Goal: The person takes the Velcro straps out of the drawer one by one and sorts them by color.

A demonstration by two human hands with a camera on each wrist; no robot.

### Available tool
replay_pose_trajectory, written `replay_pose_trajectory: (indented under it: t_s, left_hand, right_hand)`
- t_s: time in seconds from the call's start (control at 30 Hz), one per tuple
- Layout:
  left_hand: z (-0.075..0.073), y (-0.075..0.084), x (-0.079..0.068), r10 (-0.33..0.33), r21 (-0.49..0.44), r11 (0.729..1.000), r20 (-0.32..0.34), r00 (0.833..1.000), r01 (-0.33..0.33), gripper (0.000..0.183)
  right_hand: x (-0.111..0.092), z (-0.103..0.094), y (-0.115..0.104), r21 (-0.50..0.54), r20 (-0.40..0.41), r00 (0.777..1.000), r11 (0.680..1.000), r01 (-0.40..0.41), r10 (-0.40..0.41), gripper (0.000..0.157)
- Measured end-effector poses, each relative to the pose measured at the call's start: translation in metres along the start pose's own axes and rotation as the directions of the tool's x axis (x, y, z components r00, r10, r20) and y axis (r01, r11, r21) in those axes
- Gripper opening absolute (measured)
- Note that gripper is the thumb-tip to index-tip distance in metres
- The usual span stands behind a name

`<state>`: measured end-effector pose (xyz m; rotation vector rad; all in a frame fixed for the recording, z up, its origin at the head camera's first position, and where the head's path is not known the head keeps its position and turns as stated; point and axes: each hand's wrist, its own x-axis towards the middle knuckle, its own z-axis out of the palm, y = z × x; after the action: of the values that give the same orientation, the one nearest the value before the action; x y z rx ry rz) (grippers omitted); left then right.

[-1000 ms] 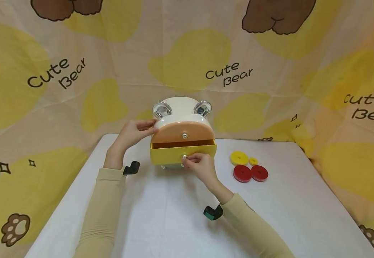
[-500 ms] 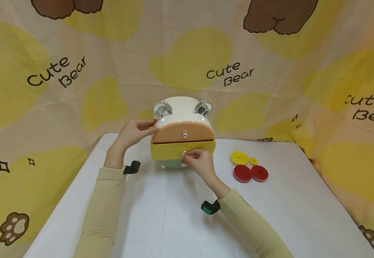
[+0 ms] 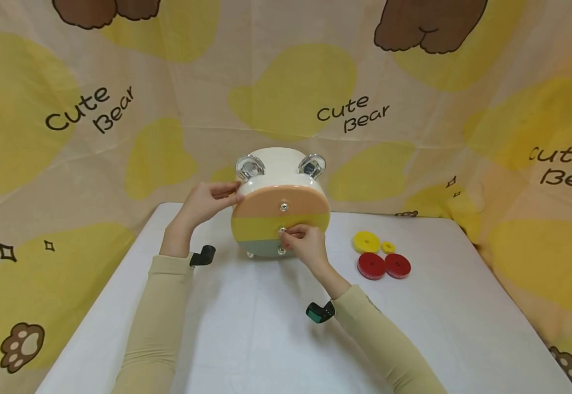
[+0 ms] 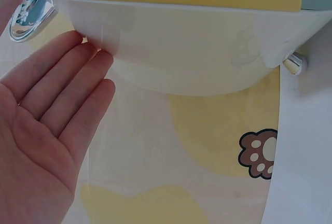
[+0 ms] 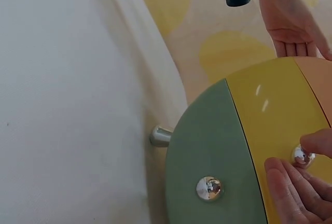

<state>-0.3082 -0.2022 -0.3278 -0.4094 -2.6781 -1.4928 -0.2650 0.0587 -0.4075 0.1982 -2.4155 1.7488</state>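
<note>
A small round-fronted drawer box (image 3: 278, 162) with a white shell and silver ears stands on the table. Its orange drawer (image 3: 261, 203), yellow drawer (image 3: 256, 229) and green drawer (image 3: 261, 248) all lie flush. My left hand (image 3: 201, 206) touches the box's left upper side, its fingers straight in the left wrist view and the thumb at the front edge. At the yellow drawer, my right hand (image 3: 309, 246) pinches the silver knob (image 5: 302, 156) between thumb and fingers. Below it, the green drawer's knob (image 5: 209, 188) is untouched.
Right of the box lie a large yellow disc (image 3: 366, 242), a small yellow disc (image 3: 387, 247) and two red discs (image 3: 371, 266) (image 3: 397, 266). A patterned cloth (image 3: 286, 87) hangs behind and beside the white table (image 3: 266, 339).
The yellow drawer has slid inward from partly pulled out to flush with the front. My right hand has moved forward with its knob, while my left hand has stayed at the box's side.
</note>
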Motion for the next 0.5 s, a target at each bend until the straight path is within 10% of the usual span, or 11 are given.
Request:
replay_pose_trajectory:
  t_s: [0.5]
  left_hand:
    - [0.001, -0.004, 0.003, -0.001, 0.008, 1.0, -0.006, 1.0, 0.001, 0.066]
  right_hand:
    - [-0.001, 0.001, 0.014, 0.054, -0.002, 0.998, 0.996, 0.07, -0.07, 0.023]
